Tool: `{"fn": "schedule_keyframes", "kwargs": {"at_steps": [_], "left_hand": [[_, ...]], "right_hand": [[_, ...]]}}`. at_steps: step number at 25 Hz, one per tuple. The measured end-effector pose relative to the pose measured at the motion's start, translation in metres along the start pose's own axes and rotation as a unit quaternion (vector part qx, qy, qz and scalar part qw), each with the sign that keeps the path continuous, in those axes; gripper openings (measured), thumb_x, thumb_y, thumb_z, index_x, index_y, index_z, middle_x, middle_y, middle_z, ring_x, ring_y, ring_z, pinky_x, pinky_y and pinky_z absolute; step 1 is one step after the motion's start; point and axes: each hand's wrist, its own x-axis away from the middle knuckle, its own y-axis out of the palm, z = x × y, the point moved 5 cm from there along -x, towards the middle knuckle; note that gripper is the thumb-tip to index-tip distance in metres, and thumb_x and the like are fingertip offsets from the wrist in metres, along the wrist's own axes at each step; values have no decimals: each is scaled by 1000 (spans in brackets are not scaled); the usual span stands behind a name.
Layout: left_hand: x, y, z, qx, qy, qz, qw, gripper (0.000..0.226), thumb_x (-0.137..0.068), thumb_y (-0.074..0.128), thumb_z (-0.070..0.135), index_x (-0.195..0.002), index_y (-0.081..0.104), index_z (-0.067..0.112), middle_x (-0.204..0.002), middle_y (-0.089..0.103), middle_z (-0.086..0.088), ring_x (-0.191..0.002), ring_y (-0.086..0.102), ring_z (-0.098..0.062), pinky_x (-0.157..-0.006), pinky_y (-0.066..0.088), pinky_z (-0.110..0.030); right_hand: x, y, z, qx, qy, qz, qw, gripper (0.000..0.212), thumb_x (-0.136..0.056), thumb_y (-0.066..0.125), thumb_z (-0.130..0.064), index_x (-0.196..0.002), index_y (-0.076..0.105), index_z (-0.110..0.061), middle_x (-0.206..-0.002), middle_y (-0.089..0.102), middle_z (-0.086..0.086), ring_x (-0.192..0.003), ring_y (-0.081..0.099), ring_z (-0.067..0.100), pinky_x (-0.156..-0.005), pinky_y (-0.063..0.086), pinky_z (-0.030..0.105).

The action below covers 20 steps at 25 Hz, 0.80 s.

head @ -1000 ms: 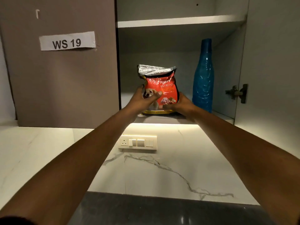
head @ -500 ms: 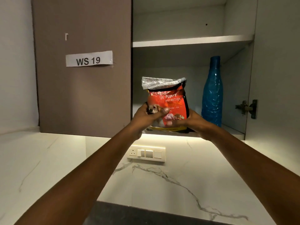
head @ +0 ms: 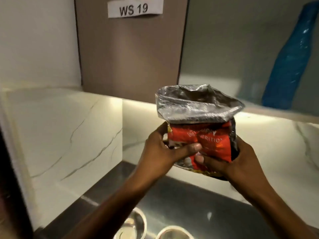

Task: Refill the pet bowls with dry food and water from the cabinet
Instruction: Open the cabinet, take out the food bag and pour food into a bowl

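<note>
Both hands, left hand and right hand, fingers clenched on the food bag, have lifted it off the cabinet shelf above the steel bowls, ready for pouring

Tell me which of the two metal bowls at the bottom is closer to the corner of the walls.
The left bowl, nearer the white marble corner. The other bowl lies to its right, lower in the picture, more below the food bag.
</note>
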Motion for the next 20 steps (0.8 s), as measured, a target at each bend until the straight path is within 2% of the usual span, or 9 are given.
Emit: {"fn": "schedule_keyframes", "kwargs": {"at_steps": [5,8,10,12,13,15,17,20], "left_hand": [[83,-18,-109,54,-122,72,988,58,-73,96,9,-125,72,14,-114,83,-6,-107,80,-25,-96,63,-49],[128,-21,-170,72,-198,117,971,58,-68,100,11,-119,75,17,-110,84,-2,-103,81,-20,-93,65,-43],[148,-22,-200,110,-232,132,957,57,-68,98,6,-120,75,15,-112,84,-4,-106,80,-21,-92,64,-40],[163,-21,-229,157,-262,124,944,63,-68,98,7,-125,72,10,-121,81,-13,-114,77,-32,-96,63,-49],[168,-20,-241,182,-279,119,935,68,-66,99,9,-128,71,7,-123,79,-16,-116,76,-36,-96,62,-51],[180,-18,-261,222,-325,120,911,71,-68,98,7,-132,67,2,-124,78,-19,-116,75,-38,-89,64,-48],[189,-15,-273,240,-373,113,889,61,-73,92,0,-130,69,3,-121,80,-17,-115,76,-38,-86,65,-47],[197,-11,-284,257,-423,109,862,48,-74,90,-3,-119,74,6,-118,81,-15,-110,77,-35,-93,62,-57]], "right_hand": [[71,54,77,14,76,-35,996,58,-63,98,-29,-116,75,-30,-95,82,-25,-83,79,-3,-70,60,14],[104,75,123,38,119,-61,990,68,-64,100,-24,-126,73,-24,-99,83,-20,-87,77,-8,-70,58,7],[117,85,148,75,133,-85,985,79,-67,100,-25,-139,68,-25,-109,82,-13,-95,78,-4,-81,63,16],[126,95,167,109,137,-115,978,83,-71,100,-25,-145,63,-30,-115,81,-12,-102,78,2,-91,66,34],[129,99,174,124,136,-127,975,83,-73,99,-24,-147,62,-33,-116,80,-13,-103,78,3,-92,66,39],[134,107,182,147,131,-147,969,83,-75,98,-23,-148,61,-37,-114,79,-20,-101,76,-2,-91,66,39],[134,111,187,176,125,-163,963,84,-75,98,-26,-147,59,-44,-106,77,-28,-95,76,-6,-87,67,37],[137,115,193,239,119,-194,944,86,-76,95,-36,-148,52,-53,-103,80,-21,-92,77,4,-83,66,39]]}}
